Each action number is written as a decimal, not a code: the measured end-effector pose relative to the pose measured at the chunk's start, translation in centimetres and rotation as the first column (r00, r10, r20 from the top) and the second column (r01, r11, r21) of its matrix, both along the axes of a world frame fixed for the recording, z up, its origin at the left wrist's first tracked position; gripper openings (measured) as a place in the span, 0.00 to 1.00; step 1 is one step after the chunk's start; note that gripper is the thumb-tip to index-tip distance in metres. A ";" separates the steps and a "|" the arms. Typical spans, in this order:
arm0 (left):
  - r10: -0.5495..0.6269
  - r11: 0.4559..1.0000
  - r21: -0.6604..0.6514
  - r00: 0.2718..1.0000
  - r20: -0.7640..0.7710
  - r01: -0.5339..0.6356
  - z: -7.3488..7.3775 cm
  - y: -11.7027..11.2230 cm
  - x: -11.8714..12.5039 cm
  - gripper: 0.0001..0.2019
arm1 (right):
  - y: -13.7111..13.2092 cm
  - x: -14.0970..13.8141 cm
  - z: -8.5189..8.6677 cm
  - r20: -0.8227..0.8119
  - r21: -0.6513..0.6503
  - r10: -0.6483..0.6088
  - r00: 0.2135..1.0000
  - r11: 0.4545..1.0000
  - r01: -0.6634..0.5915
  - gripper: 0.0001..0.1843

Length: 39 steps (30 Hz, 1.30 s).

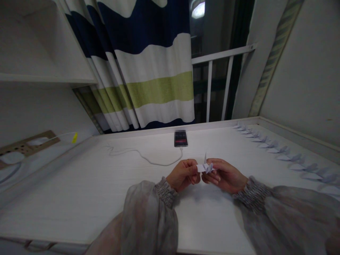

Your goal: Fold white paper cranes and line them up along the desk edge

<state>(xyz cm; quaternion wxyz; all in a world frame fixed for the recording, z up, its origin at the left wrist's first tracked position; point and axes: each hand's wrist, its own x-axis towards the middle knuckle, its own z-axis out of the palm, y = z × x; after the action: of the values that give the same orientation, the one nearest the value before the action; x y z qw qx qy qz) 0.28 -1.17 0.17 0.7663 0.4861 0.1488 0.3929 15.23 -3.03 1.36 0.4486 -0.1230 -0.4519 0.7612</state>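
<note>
Between my two hands, above the white tabletop, is a small folded white paper crane (208, 168). My left hand (185, 173) pinches one flat paper end of it between thumb and fingers, and a ring shows on a finger. From the other side my right hand (225, 174) grips the crane, its fingers partly behind the paper. A thin pointed piece of the paper sticks up near the right fingertips. Along the right side of the table stands a row of several similar white paper cranes (273, 150).
A phone-like device (181, 138), its screen blurred, lies at the back of the table (79, 198) with a white cable (154, 163) running left. At the left wall is a power strip (29, 147) with plugs. A striped curtain (159, 88) and a white railing (225, 54) stand behind.
</note>
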 end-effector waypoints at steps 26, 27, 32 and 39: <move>0.020 0.999 -0.038 0.997 -0.072 -0.022 0.1 0.0 -0.2 0.24 | 0.3 0.4 0.2 -0.018 0.015 -0.035 0.999 0.999 0.035 0.14; 0.009 0.999 -0.040 0.997 -0.072 -0.012 0.1 0.0 -0.2 0.24 | 0.3 0.4 0.2 -0.021 0.014 -0.035 0.999 0.999 0.035 0.14; -0.016 0.998 -0.058 0.997 -0.069 0.012 0.1 0.1 -0.4 0.18 | 0.3 0.5 0.3 -0.041 0.011 -0.039 0.998 0.999 0.040 0.14; -0.006 0.995 -0.103 0.999 0.040 0.010 0.2 0.0 -0.3 0.15 | 0.3 0.5 0.1 -0.036 0.020 -0.014 0.999 1.000 0.015 0.14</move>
<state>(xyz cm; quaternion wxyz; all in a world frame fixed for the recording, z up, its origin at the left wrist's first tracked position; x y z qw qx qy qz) 0.01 -1.16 0.42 0.7948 0.4383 0.1518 0.3913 15.78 -2.74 1.49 0.4633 -0.1082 -0.4505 0.7555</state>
